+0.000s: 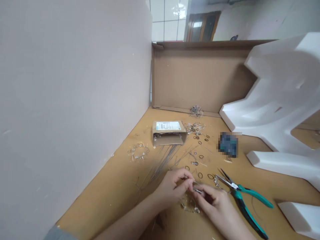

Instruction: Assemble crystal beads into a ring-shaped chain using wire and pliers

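My left hand [178, 183] is closed in a pinch on a thin wire, close against the other hand. My right hand [211, 200] is closed too, its fingertips on a small shiny metal piece [198, 191] at the wire. Below the fingers hangs or lies a loop of wire with clear beads [190, 209]; whether it joins the held wire I cannot tell. To the right, long-nose pliers [236, 188] with green handles lie with jaws apart, beside a small chain of beads [217, 181].
Several thin wires [165, 160] lie before a small open cardboard box [170, 133]. A beaded wire ring [139, 151] is at left. Dark rings [200, 175] are scattered mid-table, with wire heaps [196, 128] behind. White foam [277, 100] borders the right, cardboard [200, 76] the back.
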The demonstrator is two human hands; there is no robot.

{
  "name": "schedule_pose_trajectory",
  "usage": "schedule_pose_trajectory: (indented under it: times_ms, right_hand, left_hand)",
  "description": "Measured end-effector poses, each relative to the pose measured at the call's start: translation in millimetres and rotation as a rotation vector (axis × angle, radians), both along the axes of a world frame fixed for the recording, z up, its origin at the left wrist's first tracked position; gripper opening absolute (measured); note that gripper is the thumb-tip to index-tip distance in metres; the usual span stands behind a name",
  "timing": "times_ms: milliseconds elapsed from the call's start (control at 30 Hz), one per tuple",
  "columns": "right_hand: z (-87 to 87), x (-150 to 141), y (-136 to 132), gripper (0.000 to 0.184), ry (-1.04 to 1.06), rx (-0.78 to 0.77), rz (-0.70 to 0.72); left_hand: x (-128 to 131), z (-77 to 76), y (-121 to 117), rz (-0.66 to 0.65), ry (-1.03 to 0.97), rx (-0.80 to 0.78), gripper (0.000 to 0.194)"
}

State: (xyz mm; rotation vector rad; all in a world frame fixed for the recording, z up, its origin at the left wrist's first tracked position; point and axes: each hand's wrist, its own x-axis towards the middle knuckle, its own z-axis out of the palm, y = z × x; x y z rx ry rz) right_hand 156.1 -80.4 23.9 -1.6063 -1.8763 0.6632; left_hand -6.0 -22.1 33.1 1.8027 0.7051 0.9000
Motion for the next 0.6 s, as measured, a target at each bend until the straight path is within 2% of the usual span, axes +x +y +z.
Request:
schedule_pose_trajectory:
  times_ms: [200, 400, 500, 600]
  right_hand:
    - [10.1, 4, 0, 0.028, 0.015, 0.012, 0.106]
    - [11.6, 2, -1, 0.027, -0.118, 0.118, 0.009]
    - [11.5, 1, -2, 0.026, -0.119, 0.115, -0.005]
    - [10.4, 1, -1, 0.025, -0.103, 0.089, -0.02]
  left_hand:
    - [0, -3.1, 1, 0.011, -0.014, -0.003, 0.014]
    - [3, -1.3, -3, 0.017, 0.035, 0.099, 0.015]
    - [4, -3.4, -3, 0.051, 0.051, 0.175, 0.013]
    - [4, -5.6, -2, 0.059, 0.061, 0.174, 0.014]
